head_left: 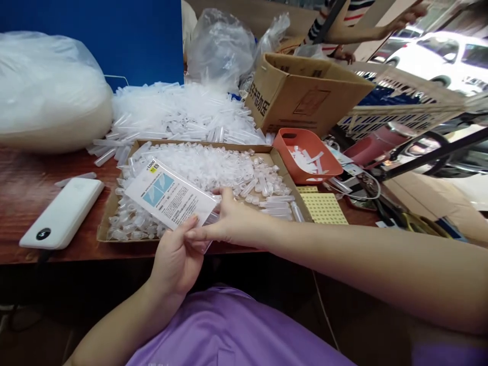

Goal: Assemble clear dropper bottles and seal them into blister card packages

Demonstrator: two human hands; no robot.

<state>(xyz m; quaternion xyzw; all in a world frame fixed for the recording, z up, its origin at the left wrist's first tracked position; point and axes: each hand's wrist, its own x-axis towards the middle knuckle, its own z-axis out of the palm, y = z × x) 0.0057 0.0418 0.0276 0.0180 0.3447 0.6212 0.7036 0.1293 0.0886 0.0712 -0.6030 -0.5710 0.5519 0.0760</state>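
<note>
A flat, clear plastic package with a printed white card (171, 195) is held tilted above the tray. My left hand (177, 256) pinches its lower edge, thumb on the printed face. Around the package's right end, my right hand (238, 218) is closed with fingers and thumb on opposite edges. Below them lies a shallow cardboard tray (293, 185) full of small clear plastic caps (202, 162). Several clear tubes (276, 206) lie in the tray's right part. What the fingers cover of the package is hidden.
Behind the tray rises a heap of clear tubes (179, 109). A white power bank (64, 213) and a bulky bag (49, 96) are left. On the right are an orange basket (320, 177), yellow sticker sheets (324, 208) and a carton (316, 104). Another person's hand (407, 16) shows behind.
</note>
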